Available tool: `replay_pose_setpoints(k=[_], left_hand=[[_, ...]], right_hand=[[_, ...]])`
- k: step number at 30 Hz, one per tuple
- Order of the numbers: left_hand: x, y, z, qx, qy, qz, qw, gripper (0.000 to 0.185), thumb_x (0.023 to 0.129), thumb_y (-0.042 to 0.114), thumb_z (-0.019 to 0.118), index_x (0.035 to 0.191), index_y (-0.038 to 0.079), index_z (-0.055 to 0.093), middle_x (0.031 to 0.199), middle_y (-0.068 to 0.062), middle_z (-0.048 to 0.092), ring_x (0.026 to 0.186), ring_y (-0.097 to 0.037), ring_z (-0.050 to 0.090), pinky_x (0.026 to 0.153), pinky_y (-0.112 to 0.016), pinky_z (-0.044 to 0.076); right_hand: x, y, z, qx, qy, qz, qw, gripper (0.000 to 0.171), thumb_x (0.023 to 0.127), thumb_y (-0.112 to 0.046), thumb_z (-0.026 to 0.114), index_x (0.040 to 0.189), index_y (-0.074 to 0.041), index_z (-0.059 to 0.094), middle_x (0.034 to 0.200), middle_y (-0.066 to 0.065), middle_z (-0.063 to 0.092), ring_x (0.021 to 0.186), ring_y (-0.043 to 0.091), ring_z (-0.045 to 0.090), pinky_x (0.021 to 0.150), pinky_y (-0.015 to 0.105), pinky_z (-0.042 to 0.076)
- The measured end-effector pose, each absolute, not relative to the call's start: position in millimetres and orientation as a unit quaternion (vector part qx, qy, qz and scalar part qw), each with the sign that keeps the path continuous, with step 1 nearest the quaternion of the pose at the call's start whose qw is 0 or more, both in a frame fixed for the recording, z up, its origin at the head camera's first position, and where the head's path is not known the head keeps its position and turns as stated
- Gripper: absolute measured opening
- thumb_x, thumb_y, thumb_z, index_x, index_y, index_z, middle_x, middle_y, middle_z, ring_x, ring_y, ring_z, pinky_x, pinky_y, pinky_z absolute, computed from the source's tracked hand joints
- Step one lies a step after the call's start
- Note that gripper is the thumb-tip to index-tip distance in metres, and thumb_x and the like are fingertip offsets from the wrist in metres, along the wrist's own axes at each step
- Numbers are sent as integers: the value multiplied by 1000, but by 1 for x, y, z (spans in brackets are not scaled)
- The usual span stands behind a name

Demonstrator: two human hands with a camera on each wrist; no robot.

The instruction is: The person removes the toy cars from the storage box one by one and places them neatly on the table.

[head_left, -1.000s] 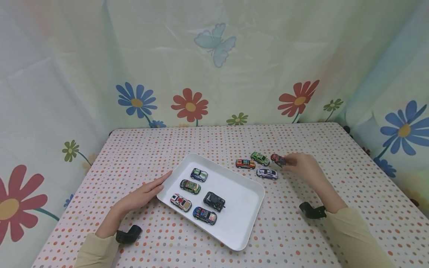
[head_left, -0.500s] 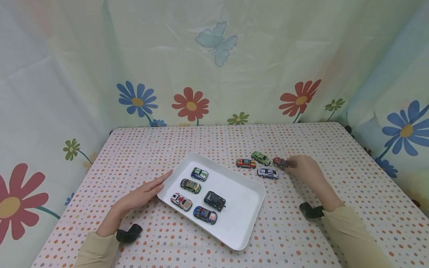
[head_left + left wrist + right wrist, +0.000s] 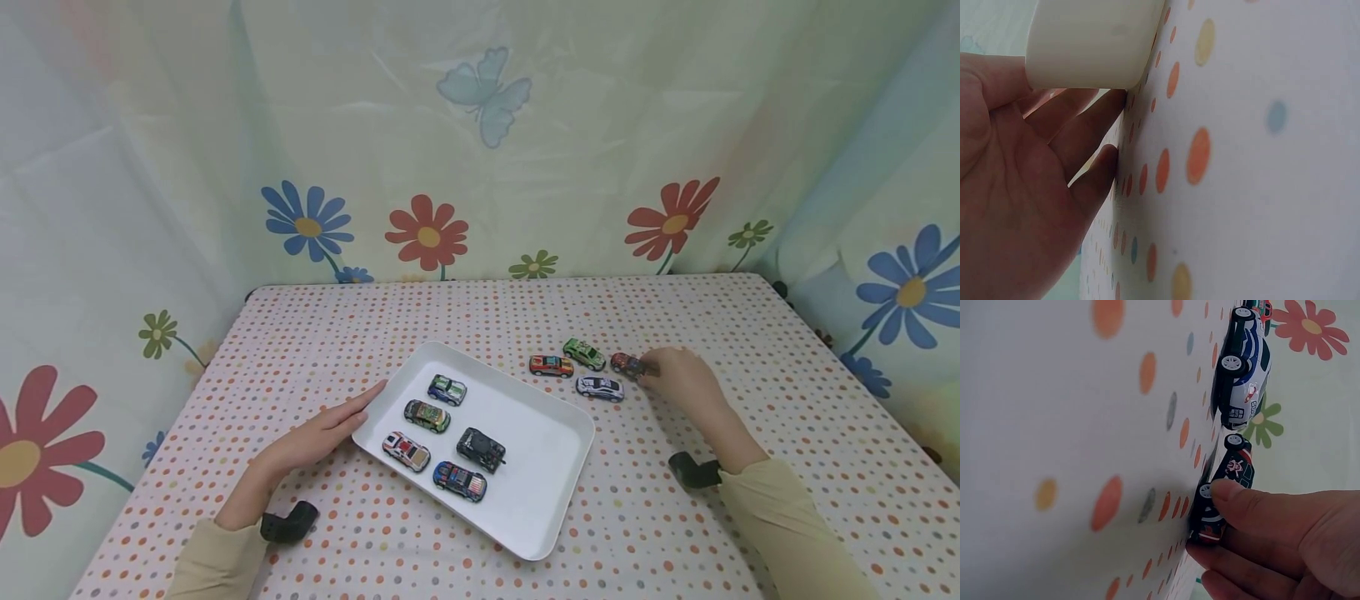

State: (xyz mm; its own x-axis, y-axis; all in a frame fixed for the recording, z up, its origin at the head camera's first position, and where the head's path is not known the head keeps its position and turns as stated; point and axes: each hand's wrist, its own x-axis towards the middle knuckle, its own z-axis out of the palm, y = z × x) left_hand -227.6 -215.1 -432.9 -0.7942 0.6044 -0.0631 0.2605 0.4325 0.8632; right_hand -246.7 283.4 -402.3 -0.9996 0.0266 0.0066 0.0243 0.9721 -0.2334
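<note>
My right hand (image 3: pixel 686 382) pinches a dark red and black toy car (image 3: pixel 627 363) by its near end, at the right of a small group on the table. In the right wrist view, the thumb presses the side of this toy car (image 3: pixel 1233 469), whose wheels are at the cloth. Just left of it are a white toy car (image 3: pixel 600 388), a green one (image 3: pixel 584 353) and a red-orange one (image 3: pixel 551 366). My left hand (image 3: pixel 318 435) lies with straight fingers against the left side of a white tray (image 3: pixel 551 492); the left wrist view shows the tray wall (image 3: pixel 1094 47) by the thumb and fingers.
Inside the tray stand several toy cars, among them a black one (image 3: pixel 481 450), a blue one (image 3: pixel 459 481) and a white-red one (image 3: pixel 406 452). A dotted cloth (image 3: pixel 360 325) covers the table. Flowered curtains (image 3: pixel 577 125) enclose its back and sides.
The dark red toy car, tilted in my right hand a second ago, now sits level on the cloth, slightly further right and nearer. My left hand and the tray have stayed put.
</note>
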Motion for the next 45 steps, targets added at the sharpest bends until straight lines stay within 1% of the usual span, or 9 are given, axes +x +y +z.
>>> replay_pose_setpoints(k=[8,13,22,24,27,29,33,37,45], left_hand=[[-227,-214,-432,261,824,467,186,48,104,23,34,150,17,22,154,-8,15,138,-30,10,108,-52,12],[-227,-214,-431,261,823,468,187,48,104,22,34,150,16,22,154,-8,15,138,-30,10,108,-51,12],[-226,-214,-430,259,821,471,190,49,104,24,35,150,16,22,154,-9,15,138,-29,10,109,-51,12],[-227,-215,-431,259,821,472,190,49,104,24,35,150,16,22,154,-9,15,138,-30,9,108,-51,12],[-227,-215,-433,261,820,472,189,49,104,23,34,150,16,22,154,-8,15,138,-30,9,108,-51,12],[-228,-215,-433,262,820,472,189,48,104,22,34,150,17,22,154,-8,15,138,-29,9,108,-51,12],[-228,-215,-433,261,822,470,189,48,104,22,35,150,17,23,154,-7,15,138,-29,9,109,-51,12],[-227,-215,-433,258,825,468,186,48,104,23,35,150,17,24,153,-8,16,138,-30,10,108,-51,11],[-227,-214,-433,260,825,467,184,48,104,23,34,150,17,24,153,-8,16,138,-29,10,109,-51,11]], right_hand=[[-243,282,-400,-14,-994,109,6,35,83,-7,71,110,11,60,107,29,59,99,44,55,81,55,44],[-246,285,-399,-21,-993,117,-2,40,84,-10,69,116,11,57,111,31,57,101,46,53,81,56,44],[-296,324,-457,38,-985,134,100,47,87,-30,69,124,-4,59,115,20,60,102,39,55,79,56,45],[-293,313,-448,52,-980,157,108,49,86,-33,69,126,-5,59,118,18,60,104,38,55,80,54,46],[-271,278,-411,68,-972,203,98,52,88,-33,66,129,-5,56,122,19,58,107,40,54,78,53,49],[-249,250,-381,83,-965,233,92,48,89,-27,66,129,-2,56,123,20,57,108,41,54,78,51,50],[-218,208,-348,146,-952,245,112,40,87,-13,68,123,3,59,118,21,59,105,38,57,81,49,50],[-203,177,-347,213,-943,227,116,37,82,-9,73,116,2,64,112,17,64,101,31,61,78,41,52],[-186,129,-369,256,-947,192,19,40,81,-24,75,115,-4,66,109,9,66,99,24,63,78,35,53]])
